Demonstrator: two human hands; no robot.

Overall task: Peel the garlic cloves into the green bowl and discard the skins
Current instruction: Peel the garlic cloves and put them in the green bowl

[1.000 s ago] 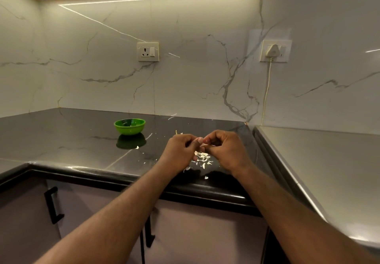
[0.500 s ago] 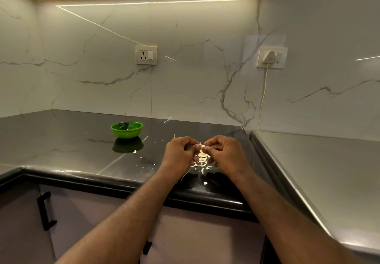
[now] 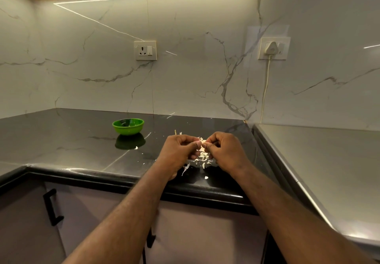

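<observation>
Both hands sat together mid-frame over the black counter (image 3: 61, 140), fingers curled in. The left hand (image 3: 178, 150) and right hand (image 3: 224, 150) each pinched the same pale garlic clove (image 3: 202, 142) between thumb and fingertips, knuckles facing the camera. Right under them lay a scatter of white skins (image 3: 202, 159), a few bits strayed toward the counter edge. The green bowl (image 3: 128, 127) stood well apart, up and left of the hands, near the marble wall (image 3: 185, 78).
</observation>
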